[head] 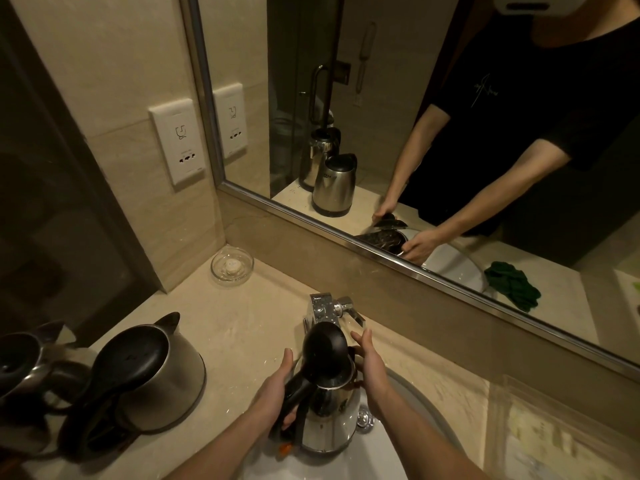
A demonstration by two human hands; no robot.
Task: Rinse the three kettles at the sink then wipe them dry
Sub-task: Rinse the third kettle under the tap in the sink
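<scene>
Left hand [273, 389] grips the glossy steel kettle [332, 420] by its black handle [296, 393].

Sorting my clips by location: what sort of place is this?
Probably a hotel bathroom: a white basin set in a stone counter, a wide wall mirror, and a glass soap dish in the corner.

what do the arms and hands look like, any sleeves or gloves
Left hand and right hand are bare: no gloves, rings or watch visible. The mirror shows a black T-shirt with short sleeves and a small pale chest mark.
</scene>
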